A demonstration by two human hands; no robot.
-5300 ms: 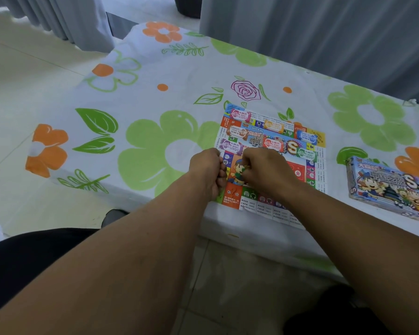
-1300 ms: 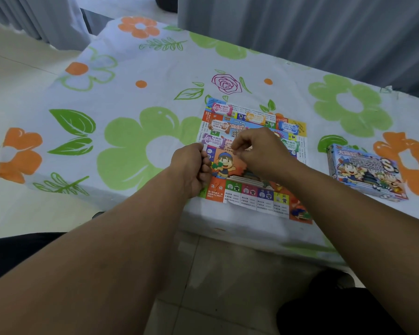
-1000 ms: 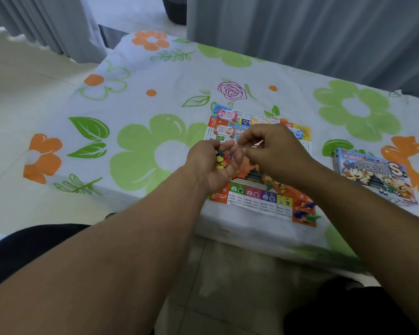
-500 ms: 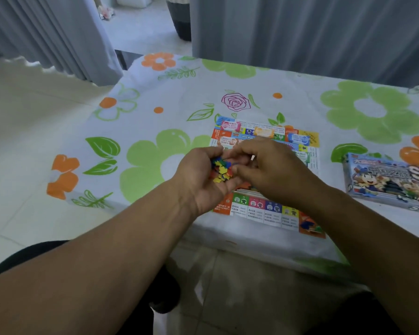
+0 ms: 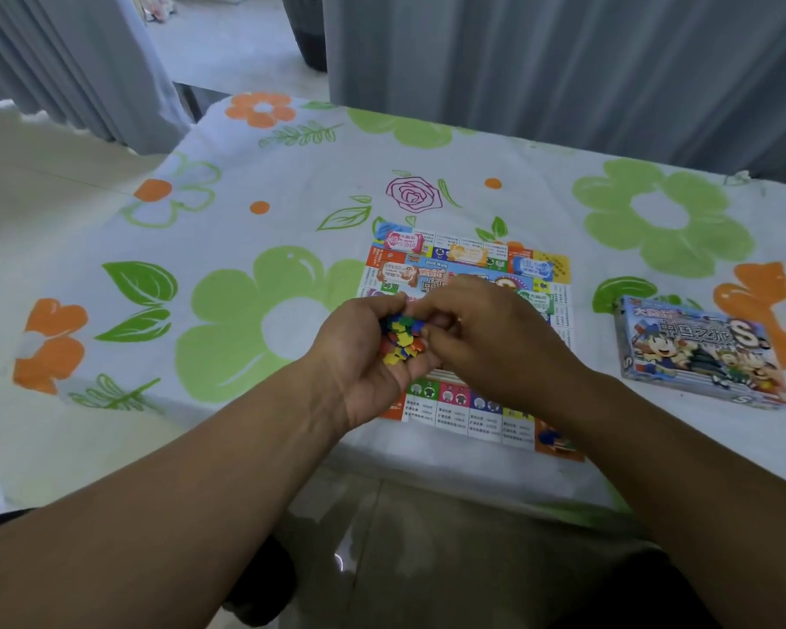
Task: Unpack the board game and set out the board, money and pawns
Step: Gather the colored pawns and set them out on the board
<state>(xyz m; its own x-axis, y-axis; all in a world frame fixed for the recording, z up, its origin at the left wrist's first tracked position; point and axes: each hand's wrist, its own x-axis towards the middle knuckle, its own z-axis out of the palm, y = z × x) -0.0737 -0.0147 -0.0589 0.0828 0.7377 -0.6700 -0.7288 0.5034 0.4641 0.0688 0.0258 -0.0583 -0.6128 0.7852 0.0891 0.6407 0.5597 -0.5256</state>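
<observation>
Many small coloured pawns (image 5: 400,338), red, yellow, blue and green, lie heaped in my left hand (image 5: 364,360), which cups them palm up, fingers curled loosely round the pile. My right hand (image 5: 486,338) meets it from the side, fingertips bent into the heap. Whether they have pinched a piece I cannot tell, because the knuckles hide it. Both hands hover over the near half of the board (image 5: 454,261), which lies flat on the flowered cloth (image 5: 291,188) by the table's near edge. The box (image 5: 699,351) sits well apart to the right. My worry is a spill: the cup is shallow, so a careless dig could tip pieces out, and any bouncing past that edge would drop to the floor.
</observation>
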